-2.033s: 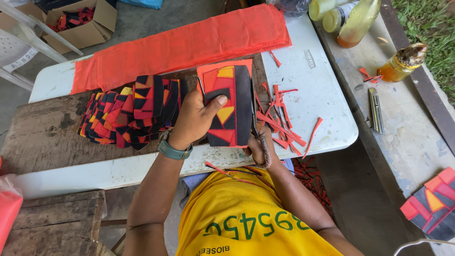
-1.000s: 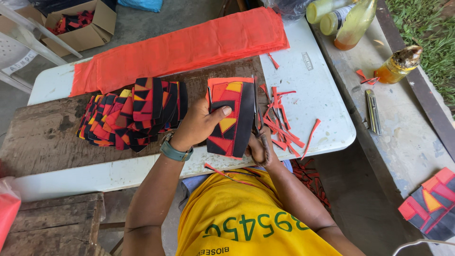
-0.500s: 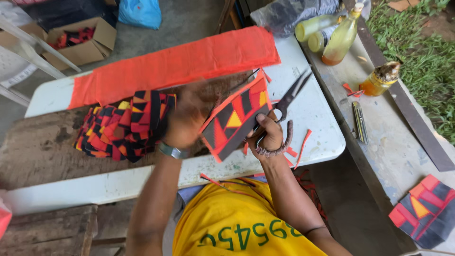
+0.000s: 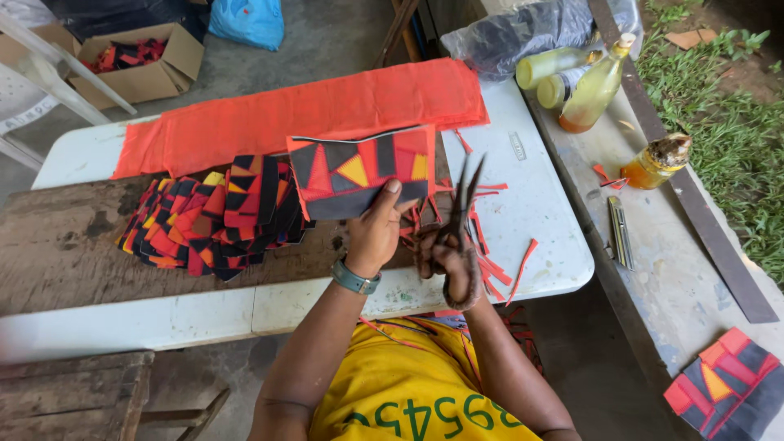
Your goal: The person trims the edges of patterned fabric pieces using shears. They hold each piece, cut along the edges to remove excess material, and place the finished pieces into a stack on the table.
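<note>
White plastic, that's the folding table (image 4: 539,212) carrying everything here, with a worn brown wooden board (image 4: 73,245) lying across it and a long strip of orange cloth (image 4: 310,110) stretched along the far side. On the board sits a spread heap of patchwork pieces (image 4: 216,216) in black, red, orange and yellow. Just beside that heap, the left hand (image 4: 377,231) lifts one patchwork panel (image 4: 359,170) off the board, thumb on top and fingers closed under its lower edge, the panel held flat and facing up. The right hand (image 4: 447,260) is closed through the handles of a pair of dark scissors (image 4: 459,214), blades slightly parted and pointing away, tips just off the panel's right edge. To trim cleanly, I'd say keep that panel taut and level, feed the edge deep between the blades and follow the seam line so only the excess comes away. Thin orange offcuts (image 4: 490,265) litter the table by the scissors. Containers now: a cardboard box (image 4: 155,69) on the ground at far left holds more red and black pieces; on the grey bench to the right, yellowish plastic bottles (image 4: 572,77) hold a pale liquid, and a small jar (image 4: 657,162) holds something amber.
</note>
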